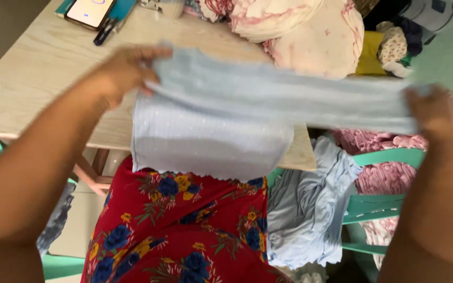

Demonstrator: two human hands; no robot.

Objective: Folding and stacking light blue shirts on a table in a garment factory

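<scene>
— What was nearest the camera?

— A red floral skirt point(179, 230) over the person's lap, with a pale blue cloth point(310, 209) heaped just beside it on a green chair point(389, 204).

— And the hands?

— Both were raised above the lap, holding a light blue top point(237, 110) stretched between them. The left hand point(127, 71) had its grip clamped on one end of the top, fingers curled over the edge. The right hand point(433, 110) was closed on the other end, though blur hid the fingers.

— Where did the top sit?

— In the air, over the near edge of the wooden surface point(38, 73), its lower part hanging down to the skirt.

— Farther off?

— A pile of pink-and-white clothes point(300, 31) lay on the surface, and a phone point(90, 11) rested at the far left corner beside a dark pen point(103, 32).
</scene>
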